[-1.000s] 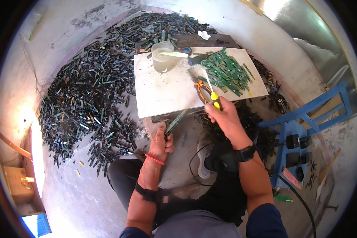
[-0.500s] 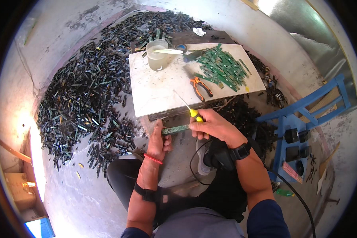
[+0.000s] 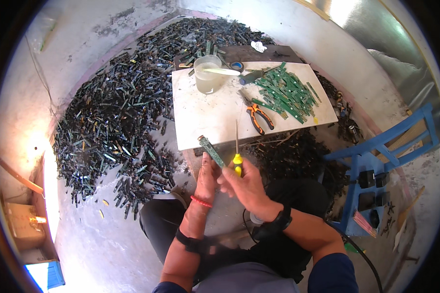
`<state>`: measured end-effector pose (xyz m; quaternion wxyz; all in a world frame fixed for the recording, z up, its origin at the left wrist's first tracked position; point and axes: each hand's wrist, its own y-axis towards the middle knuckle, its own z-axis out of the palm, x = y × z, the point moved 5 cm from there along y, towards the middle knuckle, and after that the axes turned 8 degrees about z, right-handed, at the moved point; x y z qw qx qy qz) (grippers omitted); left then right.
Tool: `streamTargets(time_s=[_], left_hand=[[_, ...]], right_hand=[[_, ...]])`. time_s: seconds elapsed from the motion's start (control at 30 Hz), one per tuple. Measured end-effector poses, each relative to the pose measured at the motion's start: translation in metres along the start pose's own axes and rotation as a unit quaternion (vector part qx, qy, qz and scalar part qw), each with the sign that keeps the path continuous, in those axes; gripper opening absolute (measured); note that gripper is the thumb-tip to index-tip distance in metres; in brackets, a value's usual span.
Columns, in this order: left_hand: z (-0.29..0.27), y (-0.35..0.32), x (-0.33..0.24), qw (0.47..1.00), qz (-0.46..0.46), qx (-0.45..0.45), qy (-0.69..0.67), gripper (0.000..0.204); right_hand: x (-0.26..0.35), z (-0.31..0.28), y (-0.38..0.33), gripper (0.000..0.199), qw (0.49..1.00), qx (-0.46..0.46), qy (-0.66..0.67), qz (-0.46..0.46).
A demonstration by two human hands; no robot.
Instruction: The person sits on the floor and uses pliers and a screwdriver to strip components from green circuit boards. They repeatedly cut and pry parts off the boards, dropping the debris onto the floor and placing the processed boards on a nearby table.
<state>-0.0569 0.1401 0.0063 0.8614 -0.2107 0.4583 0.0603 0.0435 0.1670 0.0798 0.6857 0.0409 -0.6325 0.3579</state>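
Observation:
A narrow green circuit board strip point(image 3: 211, 149) tilts up and to the left between my hands. My left hand point(image 3: 207, 179) is closed at the strip's lower part, its fingers partly hidden. My right hand point(image 3: 249, 188) grips a screwdriver point(image 3: 237, 161) with a yellow and black handle, its thin shaft pointing up toward the board's front edge. The right thumb rests at the strip's lower end. Beyond the hands, orange and black pliers point(image 3: 259, 118) lie on the pale board point(image 3: 195, 127), beside a pile of green circuit strips point(image 3: 288, 95).
On the board stands a plastic cup of cloudy liquid point(image 3: 205, 83), a white-handled tool point(image 3: 222, 71) across its rim. A large heap of dark strips point(image 3: 117, 107) covers the floor at left; another dark heap point(image 3: 298, 156) lies below the board. At right stands a blue chair point(image 3: 366, 161).
The strip has swung from nearly level to steeply tilted. My right hand has come closer to the left, and the screwdriver now points more upright. The whole view has shifted slightly.

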Motion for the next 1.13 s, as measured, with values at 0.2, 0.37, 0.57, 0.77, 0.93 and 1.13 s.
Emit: streamTargets(time_s=[0.2, 0.37, 0.57, 0.77, 0.93, 1.13], left_hand=[[-0.012, 0.003, -0.004, 0.995, 0.042, -0.056, 0.066, 0.066], [0.000, -0.008, -0.019, 0.993, 0.034, -0.055, 0.101, 0.055], [-0.007, -0.004, -0.010, 0.997, 0.004, -0.071, -0.029, 0.044], [-0.008, -0.003, -0.014, 0.986, -0.007, -0.051, -0.156, 0.045], [-0.006, -0.004, -0.010, 0.987, -0.029, -0.034, -0.154, 0.039], [-0.011, 0.001, 0.000, 0.981, -0.048, -0.038, -0.182, 0.032]], right_hand=[[-0.013, 0.012, 0.001, 0.015, 0.999, -0.043, 0.018, 0.026], [-0.022, 0.009, 0.005, 0.016, 0.997, -0.048, -0.055, -0.007], [-0.007, 0.013, -0.003, 0.025, 0.998, 0.012, -0.061, 0.032], [0.031, -0.027, 0.005, 0.034, 0.914, -0.121, -0.340, -0.187], [0.048, -0.041, 0.006, 0.025, 0.881, -0.080, -0.424, -0.196], [0.051, -0.044, 0.006, 0.025, 0.858, -0.033, -0.461, -0.225]])
